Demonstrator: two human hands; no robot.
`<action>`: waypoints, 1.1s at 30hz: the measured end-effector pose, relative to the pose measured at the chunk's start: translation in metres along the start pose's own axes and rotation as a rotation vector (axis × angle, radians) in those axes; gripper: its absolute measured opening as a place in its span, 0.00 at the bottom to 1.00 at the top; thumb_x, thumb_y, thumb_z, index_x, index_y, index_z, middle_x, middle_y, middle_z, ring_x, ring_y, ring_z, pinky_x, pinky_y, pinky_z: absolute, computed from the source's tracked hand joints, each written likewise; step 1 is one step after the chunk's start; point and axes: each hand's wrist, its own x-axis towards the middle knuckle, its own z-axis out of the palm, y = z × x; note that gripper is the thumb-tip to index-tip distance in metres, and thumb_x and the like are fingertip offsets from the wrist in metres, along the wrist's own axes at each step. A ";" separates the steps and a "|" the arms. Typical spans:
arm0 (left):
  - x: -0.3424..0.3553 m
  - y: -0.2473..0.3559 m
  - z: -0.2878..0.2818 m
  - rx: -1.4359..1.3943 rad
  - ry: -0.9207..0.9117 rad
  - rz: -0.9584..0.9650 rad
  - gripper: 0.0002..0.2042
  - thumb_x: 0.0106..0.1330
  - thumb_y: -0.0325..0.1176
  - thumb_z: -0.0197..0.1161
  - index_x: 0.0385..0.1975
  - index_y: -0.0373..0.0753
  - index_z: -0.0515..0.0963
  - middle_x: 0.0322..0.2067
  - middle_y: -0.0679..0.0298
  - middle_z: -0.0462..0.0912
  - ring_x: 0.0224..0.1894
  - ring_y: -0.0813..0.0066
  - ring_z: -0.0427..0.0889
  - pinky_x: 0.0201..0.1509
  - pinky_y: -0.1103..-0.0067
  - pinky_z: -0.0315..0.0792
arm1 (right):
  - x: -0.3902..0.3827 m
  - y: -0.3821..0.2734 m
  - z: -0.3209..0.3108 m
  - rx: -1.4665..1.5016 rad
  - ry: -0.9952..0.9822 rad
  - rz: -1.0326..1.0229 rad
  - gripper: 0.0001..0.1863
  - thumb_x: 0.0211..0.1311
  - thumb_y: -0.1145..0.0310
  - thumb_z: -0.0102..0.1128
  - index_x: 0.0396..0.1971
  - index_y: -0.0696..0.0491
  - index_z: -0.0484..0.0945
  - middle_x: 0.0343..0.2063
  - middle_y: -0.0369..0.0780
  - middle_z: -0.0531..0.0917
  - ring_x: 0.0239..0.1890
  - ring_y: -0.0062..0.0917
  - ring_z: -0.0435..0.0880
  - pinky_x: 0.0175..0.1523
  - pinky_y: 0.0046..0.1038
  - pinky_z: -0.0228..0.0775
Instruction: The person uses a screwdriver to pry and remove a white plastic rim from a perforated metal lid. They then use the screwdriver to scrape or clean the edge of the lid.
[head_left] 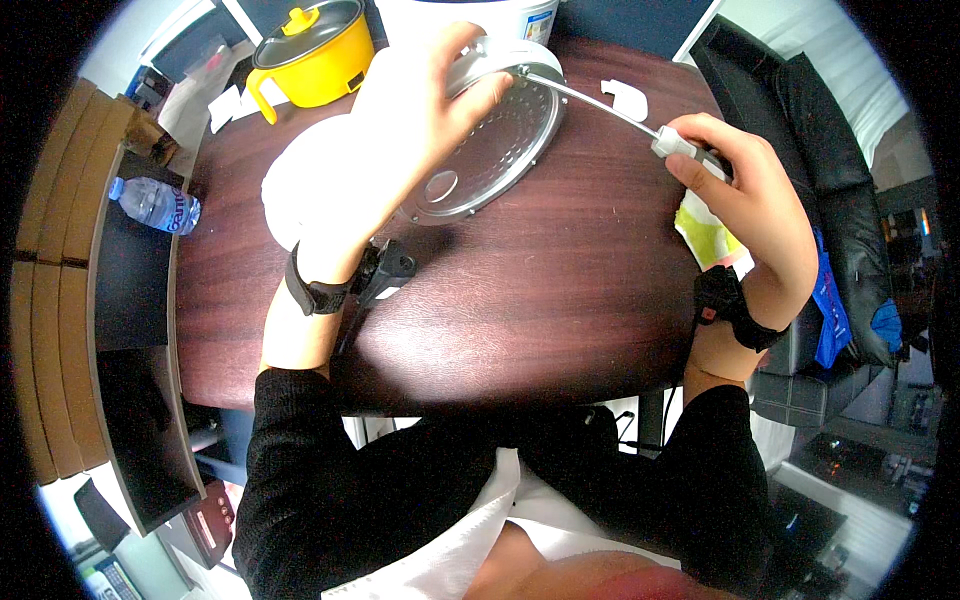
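Note:
My left hand (420, 130) grips a silver fitting (490, 60) at the top rim of a round metal plate with dimples (505, 150). A white rounded object (295, 180) lies behind that hand and wrist, partly hidden. My right hand (745, 190) is closed on the handle of a screwdriver (665, 143), whose long shaft reaches across to the fitting by my left thumb. A yellow-green and white packet or cloth (705, 235) lies under my right hand. A black tool (390, 268) rests beside my left wrist.
A yellow electric pot (310, 75) and a white bucket (465, 18) stand at the back of the wooden table (520, 330). A small white piece (628, 98) lies right of the plate. A water bottle (155, 205) is at the left, a black sofa (840, 170) at the right.

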 end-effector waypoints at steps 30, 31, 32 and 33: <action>0.001 0.001 0.002 -0.001 -0.005 0.001 0.19 0.57 0.43 0.66 0.42 0.35 0.78 0.32 0.47 0.83 0.36 0.53 0.84 0.42 0.68 0.76 | -0.010 -0.008 0.007 -0.228 0.212 -0.079 0.12 0.56 0.67 0.62 0.37 0.59 0.79 0.30 0.48 0.81 0.33 0.41 0.81 0.38 0.32 0.72; 0.001 0.000 0.002 -0.008 -0.016 0.003 0.19 0.57 0.43 0.66 0.42 0.35 0.78 0.32 0.47 0.83 0.36 0.53 0.84 0.42 0.67 0.76 | -0.013 -0.012 0.007 -0.261 0.218 -0.062 0.12 0.56 0.66 0.62 0.37 0.58 0.79 0.30 0.48 0.81 0.33 0.42 0.81 0.38 0.33 0.72; 0.002 -0.001 0.003 -0.016 -0.027 0.005 0.20 0.57 0.43 0.66 0.42 0.35 0.77 0.32 0.47 0.82 0.36 0.53 0.84 0.43 0.67 0.76 | -0.014 -0.015 0.007 -0.294 0.224 -0.043 0.12 0.56 0.66 0.62 0.37 0.58 0.79 0.30 0.48 0.81 0.34 0.44 0.80 0.38 0.34 0.72; 0.002 -0.002 0.005 -0.015 -0.012 0.011 0.20 0.57 0.43 0.66 0.43 0.35 0.77 0.32 0.47 0.82 0.36 0.53 0.83 0.43 0.67 0.76 | -0.014 -0.016 0.006 -0.337 0.249 -0.066 0.12 0.57 0.66 0.61 0.37 0.58 0.79 0.29 0.48 0.81 0.33 0.44 0.80 0.37 0.35 0.71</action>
